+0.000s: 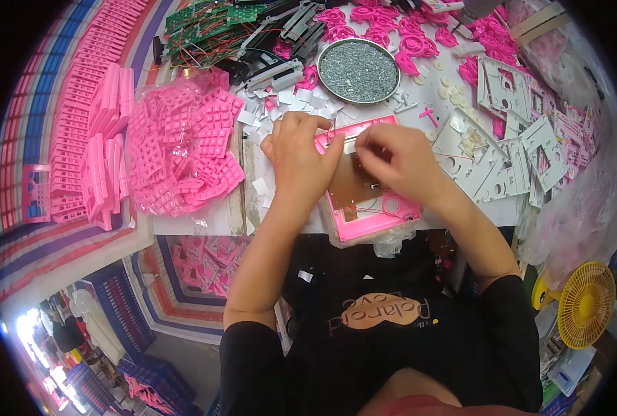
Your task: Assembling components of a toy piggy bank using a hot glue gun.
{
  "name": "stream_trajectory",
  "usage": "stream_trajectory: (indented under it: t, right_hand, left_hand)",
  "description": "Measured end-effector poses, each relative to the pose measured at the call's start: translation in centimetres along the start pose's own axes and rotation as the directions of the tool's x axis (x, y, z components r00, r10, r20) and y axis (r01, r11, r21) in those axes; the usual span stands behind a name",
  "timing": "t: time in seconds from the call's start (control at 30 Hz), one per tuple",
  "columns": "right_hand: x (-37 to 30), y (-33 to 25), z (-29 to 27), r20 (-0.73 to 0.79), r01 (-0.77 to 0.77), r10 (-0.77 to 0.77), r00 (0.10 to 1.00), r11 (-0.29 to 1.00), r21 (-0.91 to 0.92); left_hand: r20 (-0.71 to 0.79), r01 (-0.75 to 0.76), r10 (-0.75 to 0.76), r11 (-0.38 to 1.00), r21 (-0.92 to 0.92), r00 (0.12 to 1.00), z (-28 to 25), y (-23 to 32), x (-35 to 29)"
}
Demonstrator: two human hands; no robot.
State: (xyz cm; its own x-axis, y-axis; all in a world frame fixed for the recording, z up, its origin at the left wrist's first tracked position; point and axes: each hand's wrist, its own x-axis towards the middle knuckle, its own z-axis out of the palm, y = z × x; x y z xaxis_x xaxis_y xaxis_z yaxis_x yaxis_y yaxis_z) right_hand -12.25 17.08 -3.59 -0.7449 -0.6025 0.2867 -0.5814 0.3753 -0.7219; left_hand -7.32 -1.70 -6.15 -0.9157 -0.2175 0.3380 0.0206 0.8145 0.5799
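A pink plastic casing [385, 227] lies at the bench's near edge, with a brown circuit board [344, 182] inside it. At the casing's upper left, my left hand [297, 156] has its fingers bent and its thumb over the rim, gripping it. My right hand [400, 161] is closed in a pinch above the board's upper part, beside a pale strip. Whatever sits between those fingertips is too small or hidden to make out. Thin wires and a round opening show in the casing's lower part.
Beyond my hands stands a round dish [358, 71] of small metal screws. To the left lie a bag of pink keypads [184, 145] and stacked pink casings [107, 104]. Green circuit boards [211, 31] are heaped at the back; white panels [485, 156] lie right, above a yellow fan [586, 305].
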Motion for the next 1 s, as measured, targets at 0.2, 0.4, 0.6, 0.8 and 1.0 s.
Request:
stream_trajectory:
  t: [0.2, 0.4, 0.6, 0.8, 1.0]
  right_hand:
    - [-1.9, -1.0, -0.2, 0.294, 0.412, -0.393, 0.871, 0.911, -0.005]
    - [-2.3, -2.5, -2.9, -0.092, 0.212, -0.227, 0.97, 0.966, -0.146]
    - [-0.4, -0.1, -2.6, -0.041, 0.218, -0.235, 0.971, 0.944, -0.246]
    - [-0.7, 1.0, -2.6, 0.061, 0.213, -0.205, 0.977, 0.906, -0.366]
    - [-0.8, -0.7, -2.5, 0.436, 0.302, -0.078, 0.897, 0.828, -0.473]
  left_hand:
    - [-0.058, -0.183, 0.184, 0.983, 0.024, 0.981, -0.2, 1.1, 0.5]
    - [0.009, -0.309, 0.309, 0.951, -0.021, 0.951, -0.5, 2.3, 0.0]
    - [0.13, -0.155, 0.179, 0.973, -0.173, 0.975, -1.1, 2.8, -0.3]
    - [0.063, -0.06, 0.081, 0.958, -0.282, 0.995, -0.6, 2.3, -0.7]
    - [0.071, -0.216, 0.228, 0.966, -0.144, 0.971, -0.2, 2.1, -0.1]
